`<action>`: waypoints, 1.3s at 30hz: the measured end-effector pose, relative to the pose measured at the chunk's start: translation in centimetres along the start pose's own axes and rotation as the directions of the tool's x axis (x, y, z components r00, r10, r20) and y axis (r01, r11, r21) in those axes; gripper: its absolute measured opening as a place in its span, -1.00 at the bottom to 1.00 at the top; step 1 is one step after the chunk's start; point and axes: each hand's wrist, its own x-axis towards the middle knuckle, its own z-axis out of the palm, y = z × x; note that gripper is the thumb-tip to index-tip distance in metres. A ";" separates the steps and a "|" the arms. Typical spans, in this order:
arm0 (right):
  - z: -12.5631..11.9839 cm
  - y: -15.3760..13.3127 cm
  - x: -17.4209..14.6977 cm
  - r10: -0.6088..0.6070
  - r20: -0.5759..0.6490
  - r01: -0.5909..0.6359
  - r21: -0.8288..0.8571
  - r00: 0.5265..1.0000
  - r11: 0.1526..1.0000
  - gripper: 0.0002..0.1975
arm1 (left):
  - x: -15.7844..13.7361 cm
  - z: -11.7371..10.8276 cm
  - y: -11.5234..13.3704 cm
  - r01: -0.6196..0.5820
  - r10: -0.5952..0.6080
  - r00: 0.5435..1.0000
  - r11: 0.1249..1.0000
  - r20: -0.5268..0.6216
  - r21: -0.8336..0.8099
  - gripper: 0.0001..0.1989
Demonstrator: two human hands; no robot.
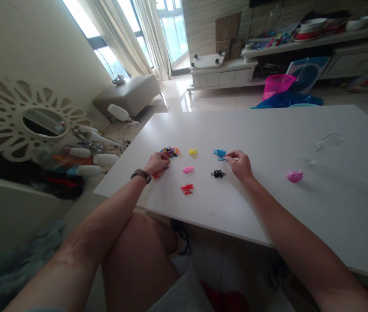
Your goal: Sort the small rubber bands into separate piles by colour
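Note:
On the white table (249,130), my left hand (157,162) is at the near edge of a mixed-colour pile of small rubber bands (171,151), its fingers pinched together. What they hold, if anything, is hidden. Reddish bands (158,173) lie partly under that hand. My right hand (239,164) pinches a blue rubber band (222,160) beside the blue pile (219,153). Between my hands are separate small heaps: yellow bands (193,152), pink bands (188,170), red bands (187,189) and black bands (218,173).
A small purple-pink pouch-like object (294,175) and a clear plastic bottle-like container (328,141) are on the table's right side. Beyond the table stand a pink basket (278,85) and a low cabinet (221,78). White-padded equipment (105,160) is at the left.

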 end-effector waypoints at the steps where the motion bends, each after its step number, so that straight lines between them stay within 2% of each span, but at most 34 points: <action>1: 0.0 -0.1 0.0 0.002 0.002 -0.002 0.000 1.000 1.000 -0.84 | 0.1 0.1 0.0 -0.014 0.014 1.000 1.000 -0.005 0.026 -0.85; 6: 0.0 -0.4 0.0 0.017 0.002 -0.017 0.006 1.000 1.000 -0.84 | 0.3 -0.2 0.4 -0.065 0.064 0.998 0.994 0.016 0.082 -0.92; 10: 0.0 -0.5 -0.1 0.011 0.004 -0.011 0.015 1.000 1.000 -0.84 | 0.1 -1.2 0.5 -0.116 0.115 0.993 0.992 0.016 0.041 -0.87; 16: 0.0 -0.5 -0.2 0.003 0.009 -0.003 0.017 1.000 1.000 -0.83 | -0.2 -1.9 0.0 -0.088 0.088 0.996 0.994 0.001 -0.072 -0.84; 22: 0.0 -0.6 -0.2 0.006 0.022 -0.007 0.023 1.000 1.000 -0.82 | 0.0 -2.1 -0.3 0.000 0.001 1.000 0.989 0.011 -0.151 -0.77; 32: 0.0 0.0 -0.1 -0.010 0.040 0.010 0.006 0.999 1.000 -0.82 | -0.4 -3.6 -0.4 0.009 -0.008 1.000 1.000 0.001 -0.026 -0.68; 39: 0.0 0.0 0.0 -0.006 0.041 0.006 0.004 0.999 1.000 -0.82 | -0.5 -4.3 -0.6 -0.010 0.008 0.998 1.000 0.055 0.020 -0.66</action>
